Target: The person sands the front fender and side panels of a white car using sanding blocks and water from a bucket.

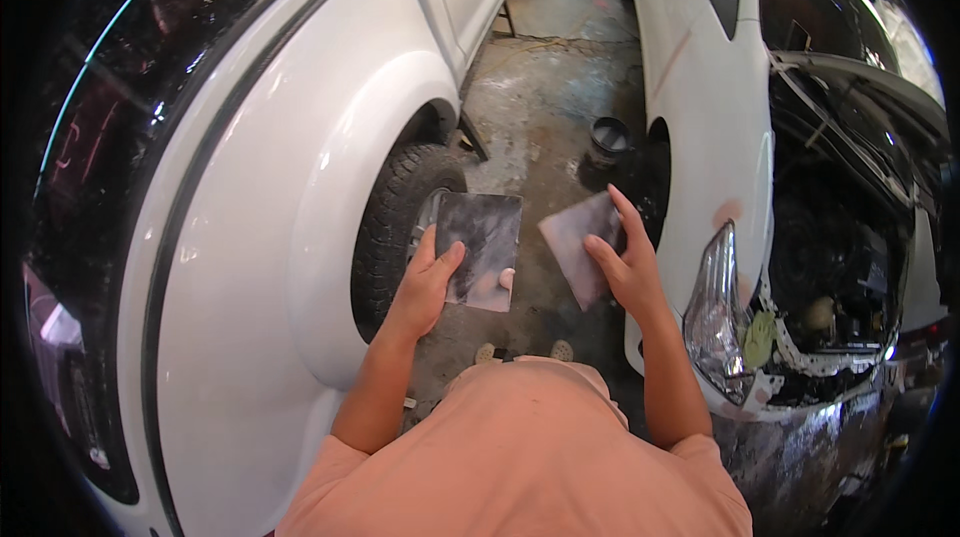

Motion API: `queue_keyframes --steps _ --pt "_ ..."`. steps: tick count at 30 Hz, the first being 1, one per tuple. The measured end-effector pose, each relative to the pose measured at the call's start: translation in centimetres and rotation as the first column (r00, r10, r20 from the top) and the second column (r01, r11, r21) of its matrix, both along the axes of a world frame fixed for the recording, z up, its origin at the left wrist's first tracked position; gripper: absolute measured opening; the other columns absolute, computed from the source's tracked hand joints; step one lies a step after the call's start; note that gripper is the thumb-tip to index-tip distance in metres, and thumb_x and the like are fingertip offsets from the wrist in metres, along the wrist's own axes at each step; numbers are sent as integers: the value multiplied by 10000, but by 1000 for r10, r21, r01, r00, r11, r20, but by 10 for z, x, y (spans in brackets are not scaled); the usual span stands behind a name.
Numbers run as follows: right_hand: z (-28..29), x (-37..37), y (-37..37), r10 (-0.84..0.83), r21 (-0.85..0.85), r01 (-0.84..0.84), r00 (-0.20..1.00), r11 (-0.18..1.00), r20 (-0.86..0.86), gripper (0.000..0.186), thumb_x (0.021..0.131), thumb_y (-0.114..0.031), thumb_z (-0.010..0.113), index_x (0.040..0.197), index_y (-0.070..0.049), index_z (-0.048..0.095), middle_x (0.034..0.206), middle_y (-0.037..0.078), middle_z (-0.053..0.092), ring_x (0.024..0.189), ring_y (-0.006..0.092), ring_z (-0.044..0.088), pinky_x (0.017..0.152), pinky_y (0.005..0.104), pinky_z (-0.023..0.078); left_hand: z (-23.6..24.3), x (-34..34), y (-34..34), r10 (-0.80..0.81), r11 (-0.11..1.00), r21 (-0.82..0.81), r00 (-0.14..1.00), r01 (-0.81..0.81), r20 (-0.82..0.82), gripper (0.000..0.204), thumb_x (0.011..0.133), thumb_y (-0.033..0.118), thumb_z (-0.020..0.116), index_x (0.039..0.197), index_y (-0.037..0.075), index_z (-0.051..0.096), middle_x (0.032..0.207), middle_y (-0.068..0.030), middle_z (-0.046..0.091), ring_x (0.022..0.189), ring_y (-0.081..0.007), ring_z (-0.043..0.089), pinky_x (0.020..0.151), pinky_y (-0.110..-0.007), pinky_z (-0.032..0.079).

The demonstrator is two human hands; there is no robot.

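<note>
My left hand is closed round the left edge of a dark, smeared rectangular plate, its thumb on top and the other fingers mostly hidden behind. A small pale lump shows near the plate's lower right edge; I cannot tell what it is. My right hand grips a tilted greyish flat sheet between thumb and fingers. The two flat pieces are held apart, side by side in front of my chest, above the floor between two white vehicles.
At my left stands a white vehicle with a black tyre. On the right is a white car with a headlight, an exposed engine bay and a green cloth. A black bucket sits on the floor ahead.
</note>
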State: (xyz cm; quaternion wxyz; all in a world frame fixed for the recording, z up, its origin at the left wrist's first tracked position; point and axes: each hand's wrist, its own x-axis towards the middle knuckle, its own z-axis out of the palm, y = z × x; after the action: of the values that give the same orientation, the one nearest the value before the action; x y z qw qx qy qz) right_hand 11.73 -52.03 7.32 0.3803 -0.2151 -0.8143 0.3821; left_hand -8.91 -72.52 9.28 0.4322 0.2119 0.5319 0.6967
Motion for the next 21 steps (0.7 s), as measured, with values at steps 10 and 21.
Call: queue_keyframes --steps 10,21 --pt "44 -21 -9 25 226 -85 966 970 256 624 857 -233 739 1416 -115 490 1007 131 584 804 337 612 704 402 509 12 2 3 -198 976 -123 971 182 -137 519 1027 187 542 1451 -69 389 1317 -97 562 1176 -126 510 1020 -264 408" --pt "11 4 -60 199 161 -257 930 953 310 598 862 -276 729 1396 -108 515 927 102 568 781 317 613 660 411 515 -9 -6 14 -49 989 -145 996 37 -79 405 1028 148 520 1407 19 454 1237 -75 608 1079 -130 598 957 -300 487"
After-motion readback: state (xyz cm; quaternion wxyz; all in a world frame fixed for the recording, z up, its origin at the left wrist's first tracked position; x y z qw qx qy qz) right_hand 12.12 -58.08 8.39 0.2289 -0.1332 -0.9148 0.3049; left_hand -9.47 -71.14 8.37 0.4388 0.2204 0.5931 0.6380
